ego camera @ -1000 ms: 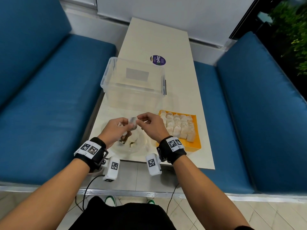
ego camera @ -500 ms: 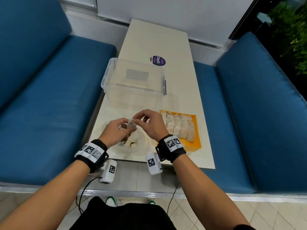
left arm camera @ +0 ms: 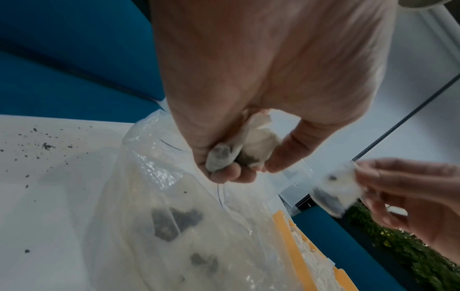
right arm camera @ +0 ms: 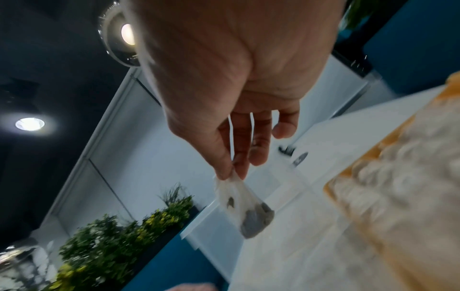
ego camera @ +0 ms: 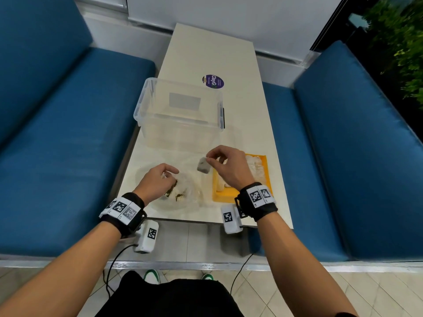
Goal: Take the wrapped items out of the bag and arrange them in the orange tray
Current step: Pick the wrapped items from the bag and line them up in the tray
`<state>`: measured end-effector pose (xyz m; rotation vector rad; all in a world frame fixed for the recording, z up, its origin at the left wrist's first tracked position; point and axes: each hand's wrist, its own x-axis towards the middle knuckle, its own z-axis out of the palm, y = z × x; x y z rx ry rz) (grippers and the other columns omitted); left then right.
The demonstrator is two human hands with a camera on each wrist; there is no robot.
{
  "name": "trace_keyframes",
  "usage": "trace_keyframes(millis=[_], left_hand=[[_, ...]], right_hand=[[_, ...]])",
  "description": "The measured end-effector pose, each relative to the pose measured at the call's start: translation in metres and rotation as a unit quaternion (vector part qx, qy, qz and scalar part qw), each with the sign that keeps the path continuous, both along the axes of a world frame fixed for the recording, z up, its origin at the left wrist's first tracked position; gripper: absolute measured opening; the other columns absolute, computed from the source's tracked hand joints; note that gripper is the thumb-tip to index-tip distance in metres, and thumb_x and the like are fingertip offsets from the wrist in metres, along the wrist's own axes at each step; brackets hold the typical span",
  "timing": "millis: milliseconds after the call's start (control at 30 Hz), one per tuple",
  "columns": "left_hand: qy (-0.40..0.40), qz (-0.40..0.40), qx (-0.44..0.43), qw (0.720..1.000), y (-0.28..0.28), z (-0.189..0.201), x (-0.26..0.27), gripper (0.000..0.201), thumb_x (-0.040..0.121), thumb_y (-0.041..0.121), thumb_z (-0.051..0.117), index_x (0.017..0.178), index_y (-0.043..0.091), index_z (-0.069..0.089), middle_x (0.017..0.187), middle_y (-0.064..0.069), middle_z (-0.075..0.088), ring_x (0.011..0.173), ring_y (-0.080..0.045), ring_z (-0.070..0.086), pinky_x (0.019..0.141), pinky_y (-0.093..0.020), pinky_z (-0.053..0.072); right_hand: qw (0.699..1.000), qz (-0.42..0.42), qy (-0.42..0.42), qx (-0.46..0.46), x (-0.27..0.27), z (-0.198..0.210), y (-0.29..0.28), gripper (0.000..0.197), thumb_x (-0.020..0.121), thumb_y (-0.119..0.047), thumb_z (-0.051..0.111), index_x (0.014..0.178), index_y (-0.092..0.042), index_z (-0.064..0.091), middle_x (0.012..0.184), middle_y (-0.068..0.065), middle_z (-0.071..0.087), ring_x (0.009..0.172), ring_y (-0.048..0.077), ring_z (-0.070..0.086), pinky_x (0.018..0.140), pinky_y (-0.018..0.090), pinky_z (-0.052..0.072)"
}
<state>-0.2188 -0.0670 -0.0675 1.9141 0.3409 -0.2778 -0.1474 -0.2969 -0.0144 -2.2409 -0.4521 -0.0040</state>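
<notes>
My right hand [ego camera: 225, 165] pinches one small white wrapped item [ego camera: 203, 165] by its top edge between thumb and forefinger [right arm camera: 227, 169]; it dangles above the table just left of the orange tray [ego camera: 217, 195]. The item [right arm camera: 245, 208] shows dark contents at its lower end. Rows of wrapped items [ego camera: 254, 165] fill the tray. My left hand [ego camera: 158, 179] rests over the clear plastic bag [ego camera: 183, 197] and grips several more wrapped items [left arm camera: 244, 151] in its curled fingers. Dark-filled items [left arm camera: 174, 222] still lie inside the bag [left arm camera: 149, 216].
An empty clear plastic bin [ego camera: 180, 115] stands behind the hands, with a round purple sticker [ego camera: 212, 81] beyond it on the cream table [ego camera: 206, 53]. Dark crumbs [left arm camera: 44, 145] speckle the table left of the bag. Blue benches [ego camera: 57, 133] flank both sides.
My right hand has pulled one wrapped item away from the left hand and carried it right, towards the tray. The left hand has sunk back onto the bag.
</notes>
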Motion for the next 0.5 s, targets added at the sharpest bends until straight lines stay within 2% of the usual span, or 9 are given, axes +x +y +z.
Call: trace_keyframes(millis=[100,200,267,367,500], left_hand=[[0.012,0.019,0.003,1.000,-0.001,-0.003,0.002,0.028,0.100,0.007,0.048,0.118,0.022,0.063,0.105,-0.002,0.061,0.078,-0.017,0.059,0.061,-0.028,0.044],[0.018,0.038,-0.003,0.999,-0.001,-0.008,0.005,0.025,0.102,0.009,0.049,0.116,0.024,0.063,0.111,-0.003,0.063,0.079,-0.017,0.063,0.060,-0.027,0.046],[0.023,0.041,-0.014,0.999,-0.002,-0.009,0.006,0.032,0.099,0.000,0.047,0.115,0.022,0.063,0.111,-0.004,0.065,0.084,-0.017,0.067,0.060,-0.028,0.047],[0.033,0.043,-0.022,0.998,-0.004,-0.007,0.006,0.041,0.094,-0.008,0.045,0.120,0.018,0.063,0.108,-0.001,0.070,0.086,-0.013,0.071,0.060,-0.027,0.048],[0.030,0.057,-0.031,0.997,-0.004,-0.008,0.008,0.027,0.100,0.004,0.055,0.120,0.020,0.064,0.098,0.000,0.079,0.087,-0.015,0.076,0.061,-0.029,0.051]], right_hand=[[0.998,-0.024,0.021,-0.050,0.007,0.001,-0.035,0.005,0.087,-0.019,0.075,0.086,-0.023,0.073,0.081,-0.010,0.071,0.071,0.004,0.059,0.066,0.013,0.044],[0.991,-0.026,0.065,-0.110,0.010,-0.008,-0.064,0.004,0.087,-0.015,0.076,0.086,-0.019,0.074,0.085,-0.007,0.071,0.079,0.005,0.062,0.074,0.020,0.050],[0.982,-0.008,0.104,-0.159,0.011,-0.018,-0.076,0.006,0.087,-0.013,0.076,0.085,-0.018,0.074,0.085,-0.005,0.070,0.081,0.009,0.063,0.073,0.022,0.050],[0.962,0.006,0.157,-0.225,0.012,-0.039,-0.083,0.011,0.084,-0.013,0.079,0.082,-0.021,0.073,0.085,-0.004,0.070,0.081,0.011,0.064,0.069,0.018,0.046],[0.953,-0.037,0.155,-0.259,0.019,-0.064,-0.083,0.011,0.086,-0.020,0.077,0.081,-0.028,0.070,0.085,-0.009,0.068,0.081,0.011,0.064,0.071,0.025,0.052]])
